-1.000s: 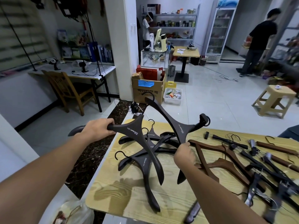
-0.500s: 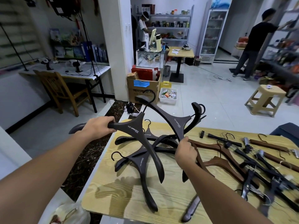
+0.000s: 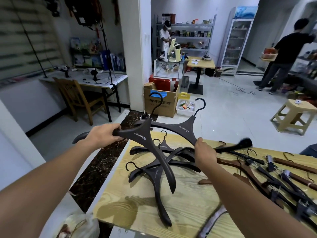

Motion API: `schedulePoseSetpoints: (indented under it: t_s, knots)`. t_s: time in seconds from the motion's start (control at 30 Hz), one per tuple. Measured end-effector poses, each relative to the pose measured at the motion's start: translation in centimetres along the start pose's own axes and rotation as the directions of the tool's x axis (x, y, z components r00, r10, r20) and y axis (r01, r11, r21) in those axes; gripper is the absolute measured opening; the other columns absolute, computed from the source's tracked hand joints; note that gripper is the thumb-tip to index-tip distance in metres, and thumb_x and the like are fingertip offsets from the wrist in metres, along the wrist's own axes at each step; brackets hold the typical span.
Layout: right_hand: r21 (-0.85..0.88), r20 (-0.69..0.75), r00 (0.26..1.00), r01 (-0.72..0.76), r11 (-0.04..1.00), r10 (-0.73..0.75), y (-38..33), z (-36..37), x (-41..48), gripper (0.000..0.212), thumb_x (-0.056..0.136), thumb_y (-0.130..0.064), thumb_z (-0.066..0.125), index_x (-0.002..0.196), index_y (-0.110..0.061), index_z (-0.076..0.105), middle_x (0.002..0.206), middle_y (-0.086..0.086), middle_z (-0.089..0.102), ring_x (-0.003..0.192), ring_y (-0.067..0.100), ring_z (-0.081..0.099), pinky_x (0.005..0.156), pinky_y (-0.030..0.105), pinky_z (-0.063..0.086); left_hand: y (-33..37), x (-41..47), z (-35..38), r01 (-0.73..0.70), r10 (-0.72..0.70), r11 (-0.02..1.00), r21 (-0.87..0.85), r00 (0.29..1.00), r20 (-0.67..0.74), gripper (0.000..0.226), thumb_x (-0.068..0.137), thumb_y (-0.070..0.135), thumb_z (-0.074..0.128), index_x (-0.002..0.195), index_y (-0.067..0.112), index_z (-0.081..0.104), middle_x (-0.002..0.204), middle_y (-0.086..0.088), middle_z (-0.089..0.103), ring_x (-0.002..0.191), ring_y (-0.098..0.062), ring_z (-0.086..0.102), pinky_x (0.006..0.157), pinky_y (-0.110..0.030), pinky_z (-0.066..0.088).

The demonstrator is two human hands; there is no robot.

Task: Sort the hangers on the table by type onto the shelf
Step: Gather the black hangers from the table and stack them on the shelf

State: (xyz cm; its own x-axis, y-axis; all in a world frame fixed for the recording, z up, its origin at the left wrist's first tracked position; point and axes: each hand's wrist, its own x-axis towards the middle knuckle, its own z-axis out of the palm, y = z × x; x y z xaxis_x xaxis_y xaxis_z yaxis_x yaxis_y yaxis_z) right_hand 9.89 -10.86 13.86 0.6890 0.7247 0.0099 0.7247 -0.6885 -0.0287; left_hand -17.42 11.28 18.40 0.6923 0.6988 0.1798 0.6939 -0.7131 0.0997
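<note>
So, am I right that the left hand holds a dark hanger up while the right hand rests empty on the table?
Not quite: the head view shows the right hand gripping a second dark hanger, raised off the table. The left hand does hold a dark hanger up.

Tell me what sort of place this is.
Probably a small shop doubling as a workspace: a glass-door display fridge stands at the back, stocked wall shelves beside it, and a glass counter carries a checkout screen.

A small shop: stocked shelves [image 3: 190,32], a glass-door fridge [image 3: 237,42], a glass counter [image 3: 169,69].
</note>
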Motion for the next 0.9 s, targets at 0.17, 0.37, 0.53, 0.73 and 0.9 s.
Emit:
schedulePoseSetpoints:
  t_s: [0.17,0.37,0.53,0.73,0.9]
  knots:
    - [-0.018,-0.014,0.999,0.031,0.999,-0.032,0.2,-0.3,0.3,0.035,0.090,0.000,0.052,0.122,-0.005,0.039,0.116,0.010,0.062,0.105,0.027,0.065,0.066,0.030,0.040,-0.5,-0.8,-0.8,0.036,-0.035,0.999,0.029,0.999,-0.028,0.016,0.084,0.045,0.062,0.090,0.033,0.053,0.085,0.014,0.058,0.079,-0.009,0.048,0.061,-0.030,0.030]
    - [-0.024,0.019,0.993,0.118,0.993,-0.117,0.1,-1.4,1.9,0.026,0.092,-0.001,0.052,0.117,-0.006,0.053,0.117,0.009,0.058,0.107,0.028,0.061,0.070,0.031,0.040,0.2,-1.2,-1.4,0.071,-0.070,0.997,0.033,0.997,-0.025,0.014,0.085,0.044,0.060,0.089,0.034,0.051,0.083,0.016,0.056,0.079,-0.011,0.051,0.060,-0.030,0.031]
    - [0.005,0.057,0.981,0.185,0.983,-0.185,0.7,-2.8,4.0,0.018,0.093,-0.005,0.051,0.111,-0.005,0.058,0.108,0.011,0.061,0.100,0.028,0.061,0.068,0.028,0.038,1.0,-1.8,-1.8,0.181,-0.179,0.979,0.095,0.983,-0.033,0.015,0.085,0.044,0.057,0.082,0.032,0.049,0.081,0.012,0.056,0.079,-0.017,0.056,0.064,-0.030,0.034]
    - [0.072,0.068,0.964,0.252,0.965,-0.256,1.7,-4.3,6.1,0.012,0.093,-0.008,0.053,0.104,-0.006,0.058,0.089,0.008,0.050,0.097,0.029,0.061,0.067,0.028,0.039,2.5,-3.3,-2.9,0.324,-0.318,0.935,0.141,0.946,-0.063,0.016,0.084,0.043,0.056,0.078,0.032,0.045,0.078,0.011,0.054,0.073,-0.016,0.051,0.061,-0.029,0.033]
    - [0.124,0.031,0.937,0.342,0.932,-0.348,1.9,-5.4,7.4,0.010,0.091,-0.007,0.054,0.100,-0.008,0.058,0.090,0.008,0.053,0.092,0.029,0.061,0.065,0.028,0.038,4.5,-5.6,-4.1,0.428,-0.419,0.887,0.171,0.904,-0.091,0.018,0.081,0.043,0.056,0.075,0.031,0.044,0.073,0.011,0.053,0.071,-0.016,0.051,0.059,-0.029,0.030]
